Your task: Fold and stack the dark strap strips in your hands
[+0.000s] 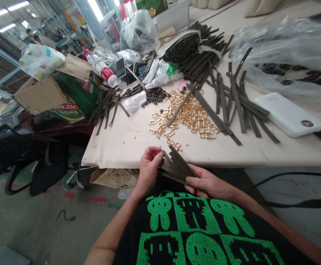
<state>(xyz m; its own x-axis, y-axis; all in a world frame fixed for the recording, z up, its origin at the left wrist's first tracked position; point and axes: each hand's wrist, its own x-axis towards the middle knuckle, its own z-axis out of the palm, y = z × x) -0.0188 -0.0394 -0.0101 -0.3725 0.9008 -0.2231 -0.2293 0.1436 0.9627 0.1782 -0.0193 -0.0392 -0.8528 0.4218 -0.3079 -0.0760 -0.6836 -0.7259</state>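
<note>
A fanned bunch of dark strips lies between my two hands, just off the table's front edge. My right hand is closed round the bunch, thumb on top. At the strips' left ends, the thumb and fingers of my left hand are pinched together on one strip's tip. Beyond my hands, a pile of gold-coloured buckles spreads over the table. Loose dark strips lie to the right of the buckles, and a large tied bundle of strips is behind them.
A white power bank with a cable sits at the right. Clear plastic bags lie behind it. Small dark rings, a bottle and a phone are at the back left. A green carton stands left of the table.
</note>
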